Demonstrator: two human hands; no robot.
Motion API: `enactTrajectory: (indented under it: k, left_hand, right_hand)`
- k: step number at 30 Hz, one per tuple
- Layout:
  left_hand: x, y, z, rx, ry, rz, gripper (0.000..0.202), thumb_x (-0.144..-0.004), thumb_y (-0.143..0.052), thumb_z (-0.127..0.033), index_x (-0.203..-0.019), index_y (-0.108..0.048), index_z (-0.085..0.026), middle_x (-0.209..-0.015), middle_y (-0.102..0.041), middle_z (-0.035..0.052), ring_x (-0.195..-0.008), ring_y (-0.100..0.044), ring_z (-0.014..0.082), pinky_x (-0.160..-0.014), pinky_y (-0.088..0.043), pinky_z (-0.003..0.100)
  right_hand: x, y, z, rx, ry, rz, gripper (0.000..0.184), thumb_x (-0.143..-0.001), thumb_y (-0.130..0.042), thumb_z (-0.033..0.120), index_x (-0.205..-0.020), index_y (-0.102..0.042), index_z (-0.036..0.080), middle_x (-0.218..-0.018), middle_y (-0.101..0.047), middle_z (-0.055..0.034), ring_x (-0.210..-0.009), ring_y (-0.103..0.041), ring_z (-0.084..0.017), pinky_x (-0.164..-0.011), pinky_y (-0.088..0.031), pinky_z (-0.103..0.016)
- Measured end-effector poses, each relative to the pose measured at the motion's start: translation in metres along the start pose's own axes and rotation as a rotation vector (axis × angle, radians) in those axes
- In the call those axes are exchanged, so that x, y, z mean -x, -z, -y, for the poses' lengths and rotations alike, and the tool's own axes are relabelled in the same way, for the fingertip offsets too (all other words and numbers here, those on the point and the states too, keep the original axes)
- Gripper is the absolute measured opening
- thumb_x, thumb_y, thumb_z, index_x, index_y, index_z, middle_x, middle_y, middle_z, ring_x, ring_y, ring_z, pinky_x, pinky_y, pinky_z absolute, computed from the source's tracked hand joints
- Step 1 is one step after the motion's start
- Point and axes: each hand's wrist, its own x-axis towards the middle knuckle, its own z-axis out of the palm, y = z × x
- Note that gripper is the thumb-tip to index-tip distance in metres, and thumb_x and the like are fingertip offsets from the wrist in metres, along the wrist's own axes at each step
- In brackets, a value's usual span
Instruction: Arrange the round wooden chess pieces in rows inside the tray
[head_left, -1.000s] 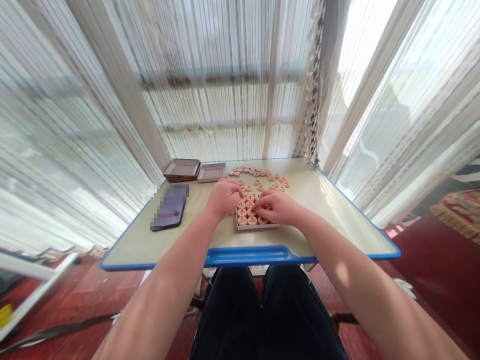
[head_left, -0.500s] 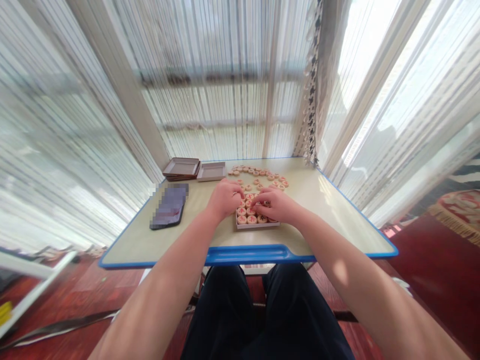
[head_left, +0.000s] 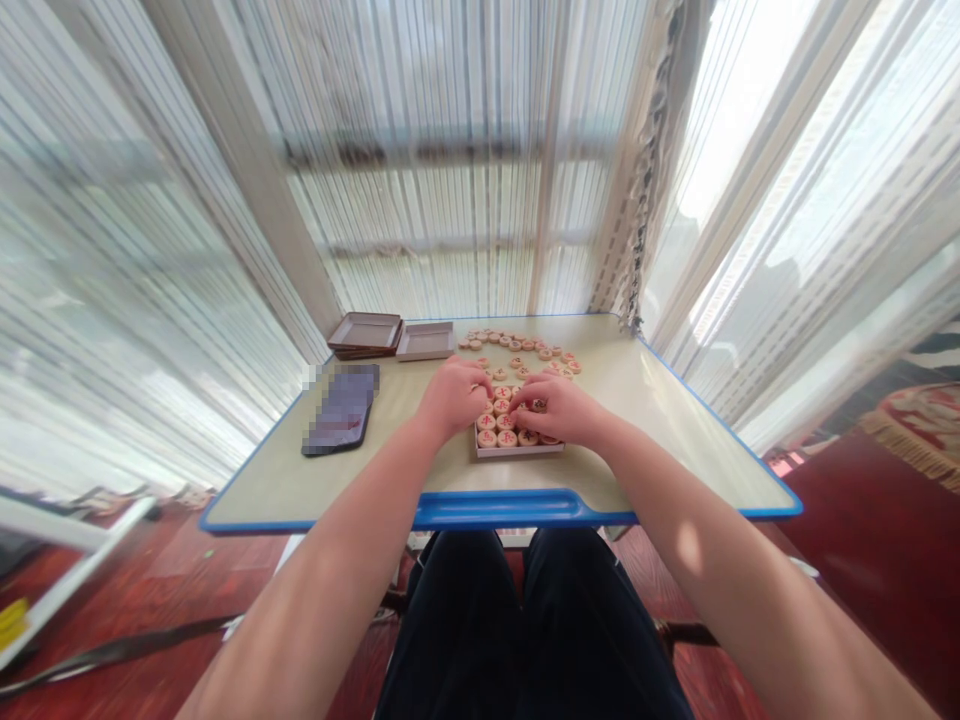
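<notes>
A shallow white tray (head_left: 517,452) sits near the front of the table (head_left: 660,410), packed with round wooden game pieces (head_left: 496,436) marked in red. My left hand (head_left: 452,395) rests at the tray's left side, fingers curled onto the pieces. My right hand (head_left: 560,408) lies over the tray's right part, fingertips pinched together on a piece I cannot make out clearly. Several loose pieces (head_left: 525,350) lie scattered on the table just beyond the tray.
A dark phone (head_left: 339,420) lies left of my hands. Two brown trays (head_left: 366,334) and a lighter one (head_left: 425,342) stand at the back left. The table has a blue rim (head_left: 495,510). Curtains (head_left: 450,180) hang close behind it. My legs show below the table.
Both hands stay over the tray, with only small finger shifts among the pieces. The view has shifted slightly.
</notes>
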Motion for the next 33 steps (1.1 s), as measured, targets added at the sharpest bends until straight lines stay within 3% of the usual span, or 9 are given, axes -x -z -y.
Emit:
enactTrajectory:
  k: [9, 16, 23, 28, 33]
  left_hand:
    - [-0.001, -0.002, 0.0, -0.025, -0.008, 0.014, 0.026, -0.062, -0.046, -0.005, -0.054, -0.066, -0.019, -0.067, -0.066, 0.0007, -0.075, -0.056, 0.0165, -0.079, -0.043, 0.029]
    - [0.001, -0.002, 0.0, -0.038, -0.021, 0.017, 0.026, -0.062, -0.045, -0.006, -0.055, -0.067, -0.018, -0.067, -0.066, 0.0013, -0.072, -0.054, 0.0167, -0.075, -0.043, 0.029]
    - [0.001, -0.003, -0.001, -0.052, -0.012, 0.044, 0.027, -0.062, -0.044, -0.006, -0.054, -0.066, -0.019, -0.066, -0.065, 0.0008, -0.074, -0.054, 0.0164, -0.076, -0.043, 0.028]
    - [0.002, -0.002, -0.003, -0.029, -0.008, 0.049, 0.025, -0.062, -0.046, -0.008, -0.056, -0.067, -0.019, -0.068, -0.066, 0.0009, -0.075, -0.053, 0.0167, -0.077, -0.043, 0.029]
    - [0.003, -0.001, -0.006, 0.064, -0.041, 0.1, 0.026, -0.062, -0.048, -0.007, -0.058, -0.069, -0.021, -0.072, -0.067, -0.0009, -0.077, -0.055, 0.0157, -0.08, -0.042, 0.028]
  right_hand:
    - [0.006, 0.006, 0.01, -0.161, 0.045, 0.085, 0.013, -0.071, -0.063, 0.025, -0.081, -0.071, 0.022, -0.075, -0.06, -0.0014, -0.082, -0.053, -0.015, -0.076, -0.04, -0.027]
    - [0.005, 0.003, 0.009, -0.124, 0.078, 0.13, 0.011, -0.07, -0.064, 0.026, -0.075, -0.071, 0.021, -0.07, -0.058, -0.0007, -0.075, -0.053, -0.014, -0.073, -0.04, -0.027]
    - [0.005, 0.006, 0.011, -0.15, 0.051, 0.132, 0.012, -0.07, -0.064, 0.028, -0.076, -0.07, 0.02, -0.071, -0.06, -0.0013, -0.077, -0.053, -0.015, -0.072, -0.04, -0.027]
    - [0.006, 0.01, 0.01, -0.166, 0.026, 0.053, 0.015, -0.073, -0.061, 0.029, -0.083, -0.07, 0.021, -0.073, -0.06, -0.0018, -0.079, -0.053, -0.016, -0.075, -0.04, -0.027]
    - [0.005, 0.005, 0.003, -0.1, 0.007, 0.08, 0.014, -0.073, -0.061, 0.027, -0.081, -0.071, 0.023, -0.075, -0.058, -0.0024, -0.08, -0.053, -0.016, -0.077, -0.04, -0.029]
